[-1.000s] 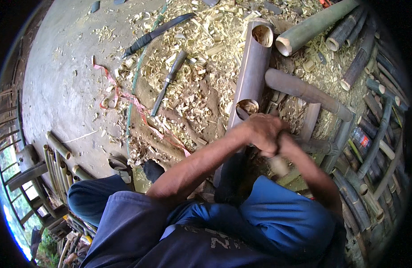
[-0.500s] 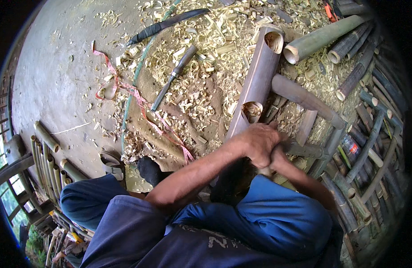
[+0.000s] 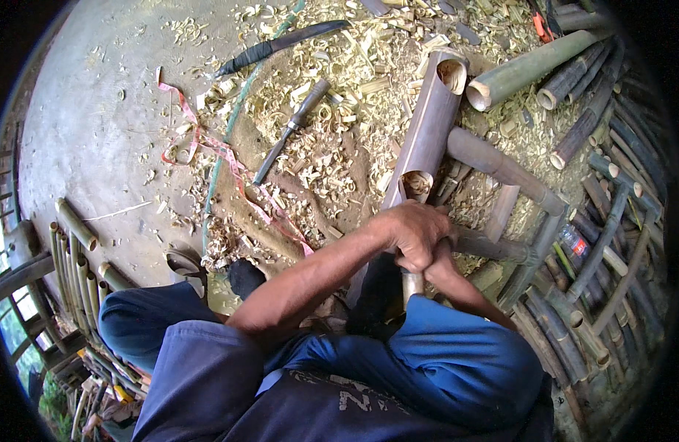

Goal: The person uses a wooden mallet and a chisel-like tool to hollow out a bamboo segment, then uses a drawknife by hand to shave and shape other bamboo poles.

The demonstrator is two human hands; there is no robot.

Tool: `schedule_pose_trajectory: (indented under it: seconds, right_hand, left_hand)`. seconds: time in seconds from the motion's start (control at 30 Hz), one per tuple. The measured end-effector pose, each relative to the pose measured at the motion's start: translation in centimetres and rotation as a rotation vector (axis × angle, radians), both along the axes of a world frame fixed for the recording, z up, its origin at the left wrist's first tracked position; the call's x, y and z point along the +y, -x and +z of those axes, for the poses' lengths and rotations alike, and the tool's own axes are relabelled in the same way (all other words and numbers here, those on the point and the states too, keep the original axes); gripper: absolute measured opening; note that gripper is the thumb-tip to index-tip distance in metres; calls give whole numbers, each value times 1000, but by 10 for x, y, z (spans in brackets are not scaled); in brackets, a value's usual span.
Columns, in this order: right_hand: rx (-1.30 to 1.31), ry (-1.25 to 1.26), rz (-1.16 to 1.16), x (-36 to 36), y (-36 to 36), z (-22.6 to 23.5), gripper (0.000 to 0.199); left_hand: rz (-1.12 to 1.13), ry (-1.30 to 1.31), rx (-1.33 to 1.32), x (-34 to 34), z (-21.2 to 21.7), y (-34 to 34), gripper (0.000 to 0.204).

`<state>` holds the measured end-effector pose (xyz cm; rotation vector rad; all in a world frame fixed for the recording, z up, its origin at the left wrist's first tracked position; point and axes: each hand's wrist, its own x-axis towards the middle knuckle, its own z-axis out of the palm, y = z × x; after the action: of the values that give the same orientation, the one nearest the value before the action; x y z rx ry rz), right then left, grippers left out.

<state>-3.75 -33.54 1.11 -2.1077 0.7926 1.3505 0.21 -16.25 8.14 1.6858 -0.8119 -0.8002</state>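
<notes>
My left hand [image 3: 415,227] and my right hand [image 3: 441,259] are closed together, one over the other, at the near end of a thick notched bamboo pole [image 3: 424,129]. Below the fingers sticks out a short pale rod end [image 3: 412,284]; most of it is hidden in the grip, so its kind cannot be made out. Two scooped openings show pale inner wood in the pole's upper face. A thinner bamboo pole [image 3: 494,158] joins its side and bends into a frame [image 3: 527,254] right of my hands.
Left of the pole lie a chisel [image 3: 291,131], a long knife [image 3: 280,46] with a wrapped handle and a pink measuring tape [image 3: 240,180]. Shavings [image 3: 347,125] cover the ground. Many cut bamboo poles [image 3: 575,353] crowd the right; more lean at left [image 3: 74,254].
My hands have shifted slightly left and up, and more of the pale rod end shows beneath them. The right forearm has drawn in toward the left one.
</notes>
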Motion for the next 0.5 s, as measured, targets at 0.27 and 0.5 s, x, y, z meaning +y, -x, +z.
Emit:
schedule_pose_trajectory:
  seconds: [0.27,0.5]
  right_hand:
    - [-88,-986,-1048,15,34,72,29]
    - [150,-1008,-863,22,26,60,33]
  left_hand:
    - [542,-375,464,39,49,96,84]
    - [387,-951,5,56,56,108,47]
